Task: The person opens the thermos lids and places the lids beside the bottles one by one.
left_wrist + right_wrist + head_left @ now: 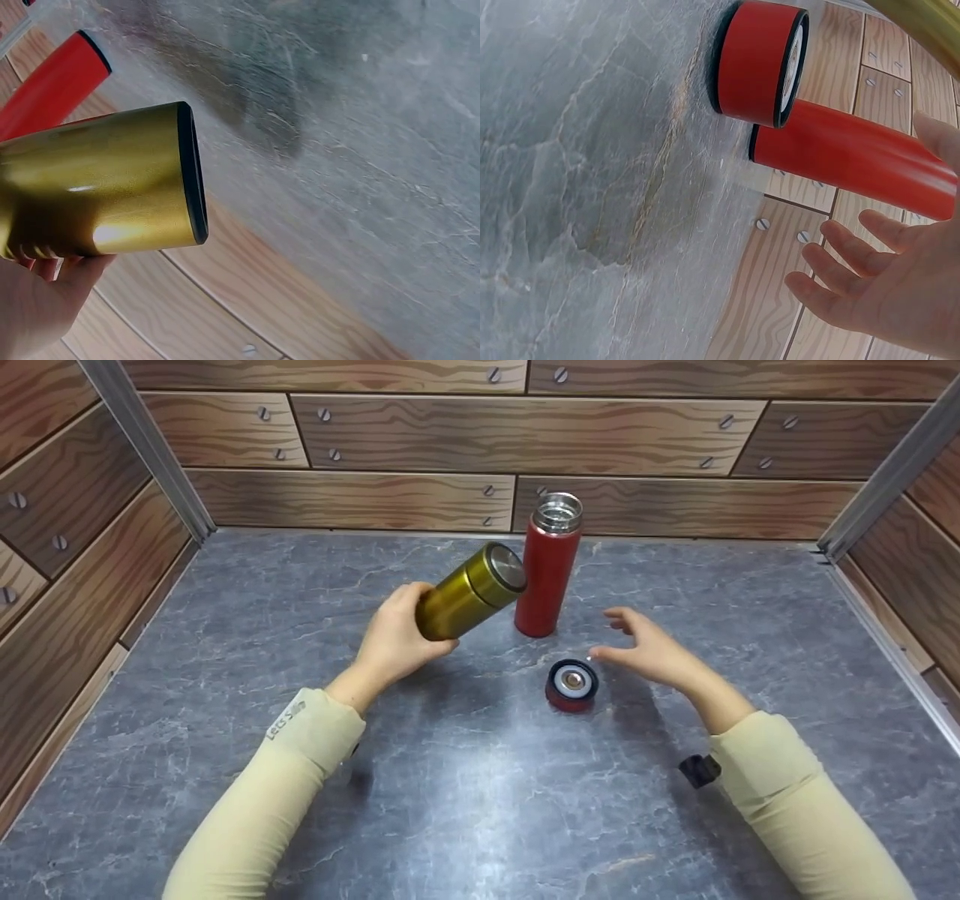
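My left hand (pixel 401 634) grips a gold thermos flask (pixel 469 592) by its lower body, tilted with its capped end up and to the right. In the left wrist view the flask's dark-rimmed base (pixel 192 174) shows, clear of the table. A red thermos flask (pixel 547 577) stands upright behind it, its steel mouth uncovered. In front of the red flask lies its red lid (pixel 571 687), inner side up. My right hand (pixel 649 649) hovers just right of the lid, fingers loosely spread, holding nothing. In the right wrist view, its fingers (pixel 847 255) are apart from both red things.
The grey marbled tabletop (pixel 480 810) is bounded by wood-patterned panels (pixel 420 435) at the back and both sides. Metal edge strips (pixel 885 465) run up the corners. A small black device (pixel 700 770) sits at the right sleeve's cuff.
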